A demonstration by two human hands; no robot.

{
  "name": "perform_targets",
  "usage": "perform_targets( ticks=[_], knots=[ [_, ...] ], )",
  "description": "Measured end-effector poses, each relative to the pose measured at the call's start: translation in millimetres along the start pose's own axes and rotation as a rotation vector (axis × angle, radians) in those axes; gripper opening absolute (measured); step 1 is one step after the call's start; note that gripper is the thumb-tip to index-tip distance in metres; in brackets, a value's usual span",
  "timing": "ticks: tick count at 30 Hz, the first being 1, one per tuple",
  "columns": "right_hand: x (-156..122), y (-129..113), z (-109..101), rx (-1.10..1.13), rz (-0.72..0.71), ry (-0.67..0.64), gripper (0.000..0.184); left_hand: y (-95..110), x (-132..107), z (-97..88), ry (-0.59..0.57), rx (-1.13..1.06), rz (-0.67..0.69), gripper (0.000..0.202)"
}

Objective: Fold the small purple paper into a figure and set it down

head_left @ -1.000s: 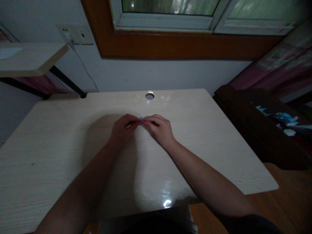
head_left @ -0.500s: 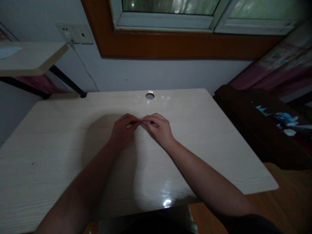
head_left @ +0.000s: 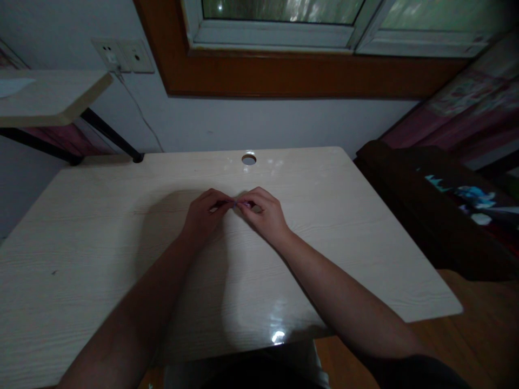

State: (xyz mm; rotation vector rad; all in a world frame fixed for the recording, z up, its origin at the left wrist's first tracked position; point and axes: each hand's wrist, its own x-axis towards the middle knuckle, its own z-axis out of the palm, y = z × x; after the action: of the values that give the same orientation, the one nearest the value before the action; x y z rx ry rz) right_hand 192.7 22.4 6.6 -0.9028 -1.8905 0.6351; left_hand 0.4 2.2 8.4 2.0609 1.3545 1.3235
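Over the far middle part of the pale wood-grain desk point(head_left: 336, 216), my two hands meet at the fingertips. My left hand point(head_left: 205, 213) is closed in a pinch, thumb against forefinger. My right hand point(head_left: 265, 213) pinches in the same way from the other side. Between the fingertips shows a tiny bluish-purple thing point(head_left: 235, 203), mostly covered by the fingers and too small to name. Both hands seem to hold it. Whether it touches the desk cannot be made out.
A round cable hole point(head_left: 248, 159) lies beyond my hands. A raised shelf point(head_left: 52, 97) on black legs stands at the left. A white cable point(head_left: 140, 111) hangs from the wall socket point(head_left: 124, 55). Dark furniture point(head_left: 405, 200) with bluish items is at the right.
Almost nothing differs. My fingers shift very slightly around the tiny thing, and both hands stay in the same place.
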Motion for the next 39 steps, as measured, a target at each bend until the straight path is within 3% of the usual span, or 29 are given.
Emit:
perform_targets(
  ticks=[8, 15, 22, 26, 33, 39],
  knots=[
    [0.6, 0.0, -0.4, -0.102, -0.113, 0.023, 0.007, 1.5, 0.0, 0.1, -0.036, 0.053, 0.058, 0.006],
    [1.8, 2.5, 3.1, 0.152, 0.160, 0.104, 0.006, -3.0, -1.8, 1.2, -0.025, -0.132, -0.197, 0.015],
    [2.5, 4.8, 4.4, 0.316, 0.292, 0.105, 0.012, -9.0, -2.3, 4.9, -0.050, -0.298, -0.301, 0.019],
    [2.5, 3.2, 3.9, 0.344, 0.303, 0.099, 0.012, -8.7, -1.4, 4.9, -0.022, -0.322, -0.290, 0.021],
    [1.7, 3.9, 4.1, 0.300, 0.241, 0.036, 0.010, -8.8, -1.7, 4.1, -0.071, -0.275, -0.247, 0.017],
    [1.3, 3.8, 3.8, 0.257, 0.220, -0.004, 0.011, -16.2, -4.1, 6.9, -0.091, -0.304, -0.226, 0.025]
  ],
)
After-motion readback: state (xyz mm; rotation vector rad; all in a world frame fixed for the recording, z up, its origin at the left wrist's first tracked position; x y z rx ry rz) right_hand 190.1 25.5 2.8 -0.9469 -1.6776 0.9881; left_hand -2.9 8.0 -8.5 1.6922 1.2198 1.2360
